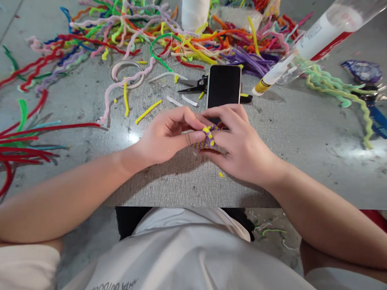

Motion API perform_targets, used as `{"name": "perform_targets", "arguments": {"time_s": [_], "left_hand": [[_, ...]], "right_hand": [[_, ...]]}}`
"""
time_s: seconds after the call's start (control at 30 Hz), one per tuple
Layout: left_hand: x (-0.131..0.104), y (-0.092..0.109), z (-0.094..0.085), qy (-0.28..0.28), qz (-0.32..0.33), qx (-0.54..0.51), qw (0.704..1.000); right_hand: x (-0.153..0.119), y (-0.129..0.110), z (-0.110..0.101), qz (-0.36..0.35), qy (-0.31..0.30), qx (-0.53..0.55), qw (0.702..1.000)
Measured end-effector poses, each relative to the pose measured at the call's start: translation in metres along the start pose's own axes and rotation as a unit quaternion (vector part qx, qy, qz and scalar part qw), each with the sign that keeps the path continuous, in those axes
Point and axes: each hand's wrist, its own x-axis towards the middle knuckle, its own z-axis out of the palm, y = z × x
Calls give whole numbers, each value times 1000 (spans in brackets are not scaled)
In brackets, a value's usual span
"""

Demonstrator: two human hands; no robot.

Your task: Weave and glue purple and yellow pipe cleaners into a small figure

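Hands meet near the front edge of the worktop (309,137), abt mid-width. Left hand (168,135) and right hand (241,143) are both closed narrow on a small woven piece (208,137), purple w/ yellow dots, pinched between thumbs and fingertips; most of it is hidden by the fingers. Both forearms rest over the front edge.

Just behind the hands lies a phone (224,86), screen dark. Left of the phone, snips (194,85) w/ short cut bits beside them. A glue tube (310,41) leans in from the back right corner, nozzle pointing down near the phone. Pile of stems (173,31) in many colours runs along the back edge; red stems (23,142) lie at the left edge; a white spool (195,8) stands at the back.

To do this step well, I'd judge: keep the grip firm but not crushing, so the weave stays tight w/o flattening. Work one strand end at a time. Turn the piece so the loose end faces up, and keep it low over the worktop, so a slip doesn't send it off the edge.
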Motion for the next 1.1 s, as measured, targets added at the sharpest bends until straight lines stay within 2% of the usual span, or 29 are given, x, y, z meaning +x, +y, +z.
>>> {"name": "perform_targets", "arguments": {"time_s": [0.2, 0.33, 0.6, 0.83, 1.1], "left_hand": [[-1, 7, 2, 27, -120, -120, 985], [-1, 10, 3, 66, -167, -156, 971], [-1, 9, 5, 99, -183, -180, 961], [-1, 3, -2, 78, -175, -192, 963], [-3, 4, 2, 66, -167, -189, 965]], "right_hand": [[3, -4, -5, -1, 33, 18, 999], [5, -5, -8, 9, 47, 12, 999], [5, 1, -7, -26, 52, -21, 998], [5, 0, -6, -8, 55, 16, 998], [6, -5, -3, -13, 88, 33, 995]]}}
